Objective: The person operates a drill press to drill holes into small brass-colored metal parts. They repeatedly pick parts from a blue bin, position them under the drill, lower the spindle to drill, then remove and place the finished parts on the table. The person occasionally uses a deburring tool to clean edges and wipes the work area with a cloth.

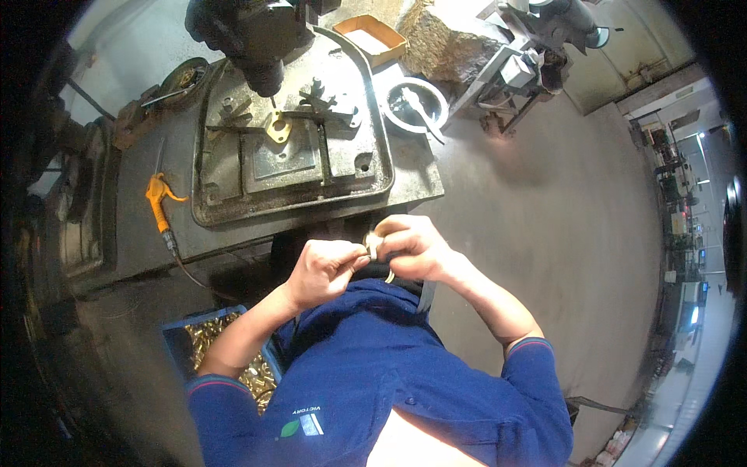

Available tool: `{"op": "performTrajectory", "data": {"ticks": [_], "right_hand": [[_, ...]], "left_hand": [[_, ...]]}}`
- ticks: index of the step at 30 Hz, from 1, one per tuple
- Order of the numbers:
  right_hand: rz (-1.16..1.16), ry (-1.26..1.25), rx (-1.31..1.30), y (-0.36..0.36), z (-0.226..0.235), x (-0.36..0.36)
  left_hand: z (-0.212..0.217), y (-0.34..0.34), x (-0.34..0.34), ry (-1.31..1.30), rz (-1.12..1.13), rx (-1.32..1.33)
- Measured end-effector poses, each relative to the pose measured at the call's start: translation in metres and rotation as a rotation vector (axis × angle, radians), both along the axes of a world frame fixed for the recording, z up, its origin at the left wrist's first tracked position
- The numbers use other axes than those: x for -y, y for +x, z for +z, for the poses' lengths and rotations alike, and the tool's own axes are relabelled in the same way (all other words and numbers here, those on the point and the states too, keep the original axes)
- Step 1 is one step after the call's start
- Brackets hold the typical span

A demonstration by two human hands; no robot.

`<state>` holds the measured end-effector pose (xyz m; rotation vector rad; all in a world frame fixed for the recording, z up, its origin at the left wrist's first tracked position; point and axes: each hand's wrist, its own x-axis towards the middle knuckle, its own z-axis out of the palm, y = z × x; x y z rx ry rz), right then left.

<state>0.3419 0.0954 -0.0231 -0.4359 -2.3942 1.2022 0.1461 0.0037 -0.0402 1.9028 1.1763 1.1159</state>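
My left hand (321,270) and my right hand (412,246) meet in front of my waist, fingers closed. Between their fingertips is a small brass-coloured metal part (371,244), pinched from both sides and mostly covered. A second curved yellowish edge shows below my right fingers; I cannot tell whether it belongs to the same part. Beyond my hands, a flat brass flange (278,128) with a central hole sits in the fixture on the machine table (342,163). The drill press head (253,47) stands over it, its thin bit close to the flange's upper end.
An orange air blow gun (159,204) with a hose lies on the bench's left. Beside my left forearm, a blue crate (176,342) holds many brass parts. A white bucket (387,118) with a brush-like tool and an open tan box (401,40) stand behind, right of the machine table.
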Motion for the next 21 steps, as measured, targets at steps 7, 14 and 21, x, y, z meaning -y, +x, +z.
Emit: {"op": "performTrajectory", "data": {"ticks": [7,14,21], "right_hand": [[0.161,-0.425,0.019,0.006,0.01,0.01],[0.143,-0.267,0.119,0.004,-0.008,0.011],[0.086,-0.859,-0.123,0.005,0.004,-0.005]], "left_hand": [[-0.007,-0.002,0.0,0.021,-0.006,0.043],[-0.003,0.0,-0.004,0.139,-0.041,-0.033],[-0.003,-0.001,-0.001,0.134,-0.033,-0.072]]}}
